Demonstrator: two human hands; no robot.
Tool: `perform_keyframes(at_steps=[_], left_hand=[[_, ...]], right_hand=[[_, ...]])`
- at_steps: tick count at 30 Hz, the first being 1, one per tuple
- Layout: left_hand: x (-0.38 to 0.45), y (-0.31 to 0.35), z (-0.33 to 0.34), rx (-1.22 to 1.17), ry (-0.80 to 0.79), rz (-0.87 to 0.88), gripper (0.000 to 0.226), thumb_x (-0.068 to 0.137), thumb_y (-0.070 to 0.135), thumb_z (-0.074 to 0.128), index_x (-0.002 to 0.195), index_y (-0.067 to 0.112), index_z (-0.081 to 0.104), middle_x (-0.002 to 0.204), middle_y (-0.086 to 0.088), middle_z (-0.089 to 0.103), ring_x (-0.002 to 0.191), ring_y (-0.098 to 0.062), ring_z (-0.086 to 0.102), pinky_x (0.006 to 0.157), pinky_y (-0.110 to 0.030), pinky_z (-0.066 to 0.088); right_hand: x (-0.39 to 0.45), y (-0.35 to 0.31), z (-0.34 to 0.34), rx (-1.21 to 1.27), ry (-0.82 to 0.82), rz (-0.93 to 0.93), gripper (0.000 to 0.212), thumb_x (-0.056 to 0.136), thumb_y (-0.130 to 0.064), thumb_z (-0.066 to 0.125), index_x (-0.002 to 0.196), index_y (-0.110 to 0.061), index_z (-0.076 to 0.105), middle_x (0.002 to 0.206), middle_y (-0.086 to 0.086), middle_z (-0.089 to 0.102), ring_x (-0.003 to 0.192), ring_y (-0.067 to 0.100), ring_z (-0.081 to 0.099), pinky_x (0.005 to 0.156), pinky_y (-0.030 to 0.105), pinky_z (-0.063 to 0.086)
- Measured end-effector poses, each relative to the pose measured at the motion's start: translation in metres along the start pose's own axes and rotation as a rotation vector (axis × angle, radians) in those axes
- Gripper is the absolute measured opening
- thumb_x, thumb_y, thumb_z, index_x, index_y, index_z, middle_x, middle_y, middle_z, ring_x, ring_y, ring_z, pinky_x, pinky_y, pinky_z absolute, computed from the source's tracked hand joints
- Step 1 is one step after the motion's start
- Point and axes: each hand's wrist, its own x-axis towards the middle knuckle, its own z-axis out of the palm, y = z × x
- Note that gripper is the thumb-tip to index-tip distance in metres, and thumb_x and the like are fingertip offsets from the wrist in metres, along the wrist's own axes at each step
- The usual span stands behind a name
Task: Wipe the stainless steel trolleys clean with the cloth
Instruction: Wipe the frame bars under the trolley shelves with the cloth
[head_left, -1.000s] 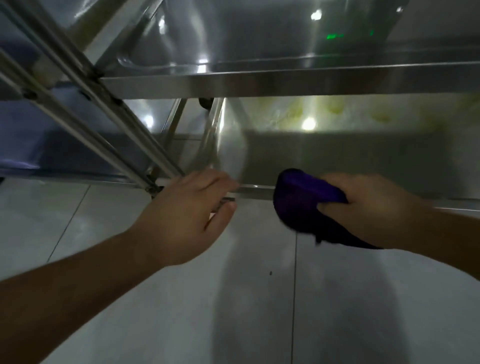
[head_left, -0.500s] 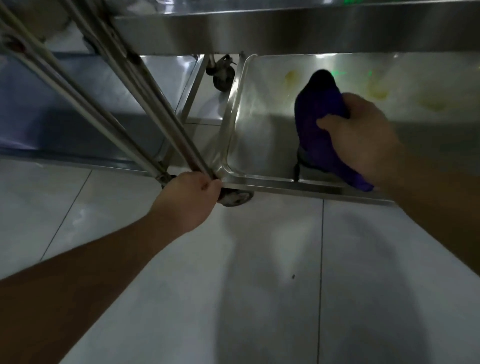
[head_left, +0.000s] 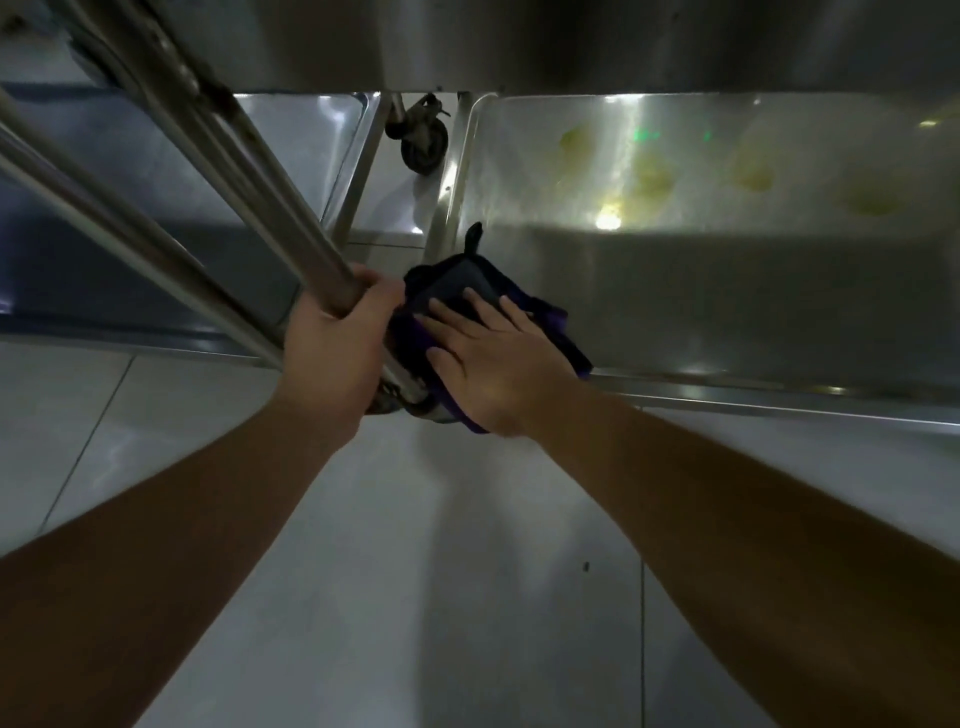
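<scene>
The bottom shelf (head_left: 727, 291) of a stainless steel trolley lies in front of me, with yellowish smears across its far half. A dark purple cloth (head_left: 457, 288) sits on the shelf's near left corner. My right hand (head_left: 488, 364) presses flat on the cloth with straight fingers. My left hand (head_left: 337, 348) grips the trolley's upright post (head_left: 249, 197) just above the shelf corner. The shelf above hides the top of the view.
A second steel trolley's lower shelf (head_left: 171, 171) stands to the left, close beside this one. A black caster wheel (head_left: 423, 143) shows in the gap between them. Pale tiled floor (head_left: 415, 571) spreads below my arms.
My right hand has brought the cloth from the far middle of the shelf down to the near left corner and flattened on it. My left hand keeps its grip on the post.
</scene>
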Motion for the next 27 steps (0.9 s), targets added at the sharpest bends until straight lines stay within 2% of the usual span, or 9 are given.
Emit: perform_keyframes(at_steps=[1, 4, 11, 15, 17, 20, 23, 25, 27], left_hand=[[0.001, 0.001, 0.003, -0.019, -0.01, 0.003, 0.007, 0.081, 0.03, 0.071, 0.076, 0.025, 0.072, 0.083, -0.003, 0.072, 0.085, -0.019, 0.07, 0.088, -0.042, 0.06], [0.006, -0.002, 0.006, -0.004, 0.045, -0.036, 0.019, 0.079, 0.027, 0.069, 0.06, 0.025, 0.069, 0.072, -0.007, 0.07, 0.072, -0.026, 0.066, 0.081, -0.047, 0.057], [0.008, -0.008, 0.015, -0.031, 0.109, 0.028, 0.02, 0.072, 0.025, 0.063, 0.052, 0.025, 0.059, 0.055, 0.0, 0.054, 0.056, -0.022, 0.051, 0.059, -0.033, 0.043], [0.006, -0.008, 0.019, -0.065, 0.138, 0.02, 0.018, 0.066, 0.028, 0.061, 0.049, 0.025, 0.056, 0.051, -0.001, 0.047, 0.052, -0.021, 0.048, 0.051, -0.028, 0.039], [0.006, -0.007, 0.02, -0.078, 0.144, 0.021, 0.018, 0.065, 0.028, 0.061, 0.048, 0.025, 0.055, 0.05, 0.002, 0.048, 0.051, -0.019, 0.048, 0.052, -0.026, 0.04], [0.004, -0.005, 0.021, -0.099, 0.138, 0.035, 0.022, 0.067, 0.024, 0.062, 0.046, 0.025, 0.056, 0.05, 0.002, 0.052, 0.051, -0.015, 0.051, 0.052, -0.024, 0.043], [0.004, -0.002, 0.022, -0.182, 0.115, 0.049, 0.031, 0.074, 0.01, 0.06, 0.048, 0.025, 0.057, 0.05, 0.0, 0.053, 0.052, -0.015, 0.052, 0.056, -0.025, 0.048], [0.004, -0.001, 0.023, -0.212, 0.103, 0.052, 0.03, 0.075, 0.006, 0.059, 0.049, 0.022, 0.056, 0.05, -0.001, 0.052, 0.051, -0.016, 0.052, 0.057, -0.026, 0.048], [0.003, 0.0, 0.024, -0.223, 0.088, 0.055, 0.031, 0.073, 0.006, 0.058, 0.048, 0.024, 0.054, 0.05, -0.001, 0.051, 0.052, -0.017, 0.051, 0.058, -0.027, 0.047]], right_hand=[[-0.005, 0.005, -0.002, -0.032, 0.019, 0.011, 0.062, 0.105, -0.054, 0.005, 0.164, -0.04, 0.016, 0.172, -0.017, 0.011, 0.16, 0.015, -0.003, 0.128, 0.043, -0.007], [-0.027, 0.031, -0.013, -0.104, 0.061, 0.135, 0.062, 0.105, -0.052, 0.005, 0.165, -0.037, 0.013, 0.173, -0.015, 0.009, 0.16, 0.017, -0.001, 0.129, 0.045, 0.0], [-0.128, 0.139, -0.049, -0.106, 0.168, 0.614, 0.068, 0.101, -0.057, 0.003, 0.165, -0.035, 0.007, 0.174, -0.013, 0.002, 0.161, 0.018, -0.002, 0.13, 0.047, 0.003], [-0.12, 0.121, -0.047, -0.036, 0.177, 0.774, 0.065, 0.104, -0.052, 0.007, 0.166, -0.033, 0.0, 0.174, -0.013, -0.005, 0.16, 0.022, -0.008, 0.129, 0.048, 0.0], [-0.099, 0.088, -0.039, -0.051, 0.166, 0.695, 0.063, 0.105, -0.049, 0.007, 0.166, -0.033, 0.006, 0.174, -0.012, -0.001, 0.161, 0.026, -0.003, 0.129, 0.05, 0.004], [-0.049, 0.029, -0.021, -0.145, 0.092, 0.31, 0.073, 0.098, -0.046, -0.005, 0.165, -0.032, 0.018, 0.174, -0.011, 0.008, 0.16, 0.029, 0.003, 0.127, 0.052, 0.011], [0.014, -0.002, -0.015, -0.135, -0.01, -0.002, 0.059, 0.107, -0.05, 0.007, 0.164, -0.041, 0.015, 0.173, -0.017, 0.009, 0.161, 0.021, 0.0, 0.128, 0.049, 0.002], [0.045, -0.002, -0.019, -0.197, -0.036, -0.067, 0.061, 0.105, -0.054, 0.007, 0.164, -0.041, 0.015, 0.173, -0.015, 0.005, 0.161, 0.022, -0.005, 0.128, 0.053, -0.001], [0.065, 0.007, -0.026, -0.214, -0.007, -0.019, 0.062, 0.105, -0.055, 0.01, 0.164, -0.039, 0.015, 0.174, -0.013, 0.005, 0.161, 0.023, -0.004, 0.127, 0.053, -0.003]])
